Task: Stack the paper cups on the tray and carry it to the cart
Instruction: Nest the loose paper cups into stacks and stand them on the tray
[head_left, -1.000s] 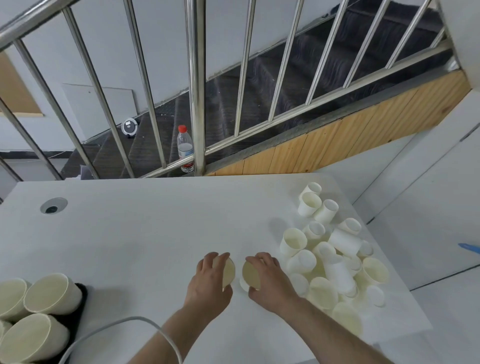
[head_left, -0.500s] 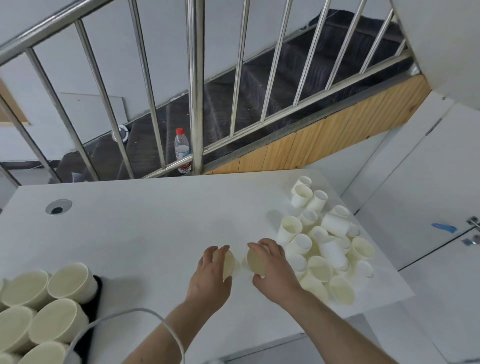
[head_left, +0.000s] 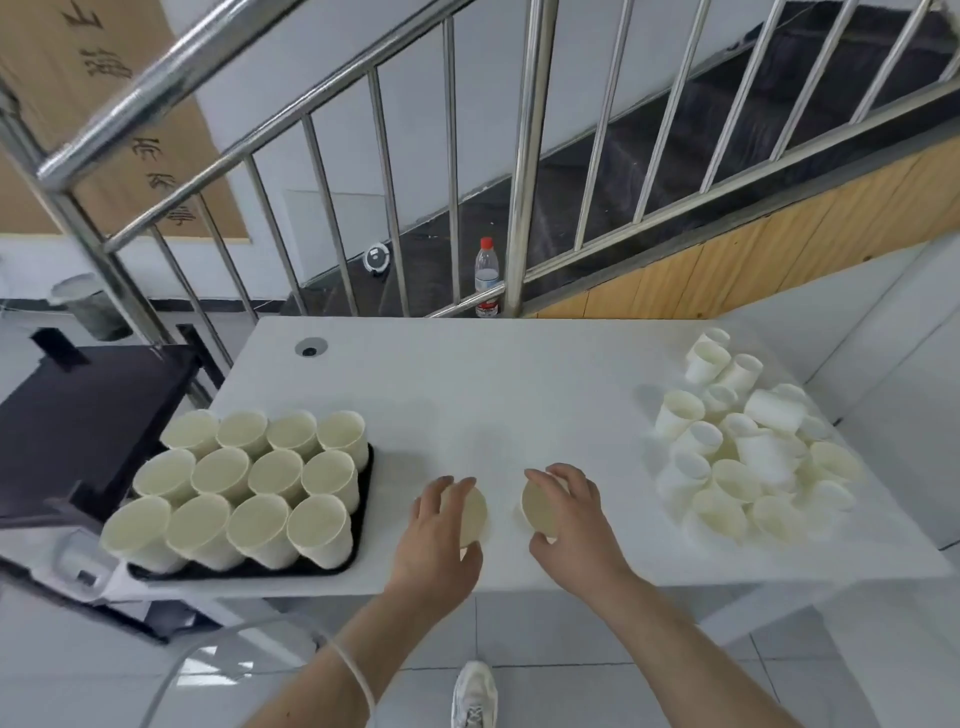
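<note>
White paper is what each hand grips: the left hand (head_left: 435, 540) is curled round a cream-lined paper cup (head_left: 471, 514) lying on its side with its mouth turned to the right, and the right hand (head_left: 571, 519) is wrapped round a second paper cup (head_left: 537, 508) whose mouth is turned to the left. Both cups are held just above the white table top (head_left: 493, 395), a little apart from each other.

Compared with half a second ago, the two cups are seen farther apart, and the view has been swung to the left. The flat black tray (head_left: 363, 525) is now shown whole at the table's left edge, filled with twelve upright paper cups (head_left: 244, 483) in three rows of four. The loose heap of white paper cups (head_left: 743, 447) now sits at the far right. A dark cart (head_left: 88, 415) has come into view beside the tray.

A brown board (head_left: 104, 104) on the wall carries dark written characters, too tilted to be read. The red label on the clear plastic bottle with a red cap (head_left: 487, 275) behind the steel railing (head_left: 524, 156) cannot be made out.
</note>
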